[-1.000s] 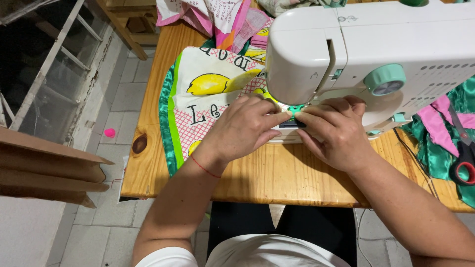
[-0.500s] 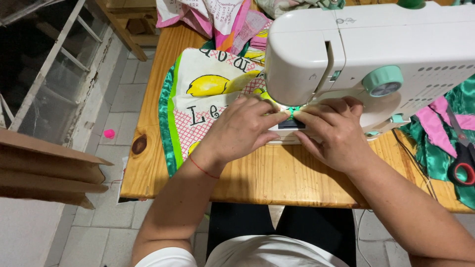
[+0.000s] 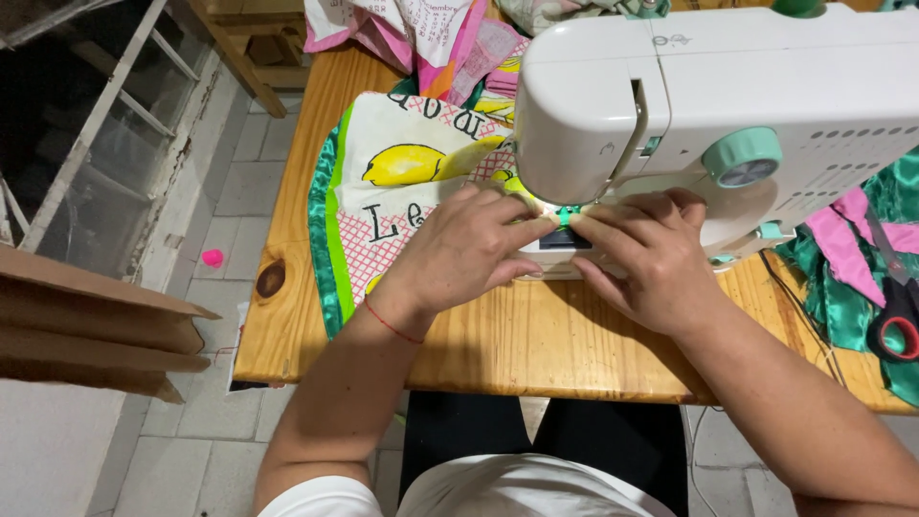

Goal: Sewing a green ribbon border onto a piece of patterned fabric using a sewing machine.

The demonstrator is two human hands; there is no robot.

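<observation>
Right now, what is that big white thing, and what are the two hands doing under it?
The picture comes from a camera worn on the person's head, looking down. The big white thing is a sewing machine on a wooden table. The left hand and right hand press flat on a cloth with lemon pictures, their fingertips meeting by the needle, where a bit of green trim shows. Neither hand grips anything. Shiny green and pink fabric and scissors with red and black handles lie to the right.

Both hands are pressing down under the white sewing machine [image 3: 708,105] in the middle of the frame. The left hand [image 3: 469,254] is lying on the lemon cloth [image 3: 402,182], and the right hand [image 3: 651,263] is touching it fingertip to fingertip.
</observation>
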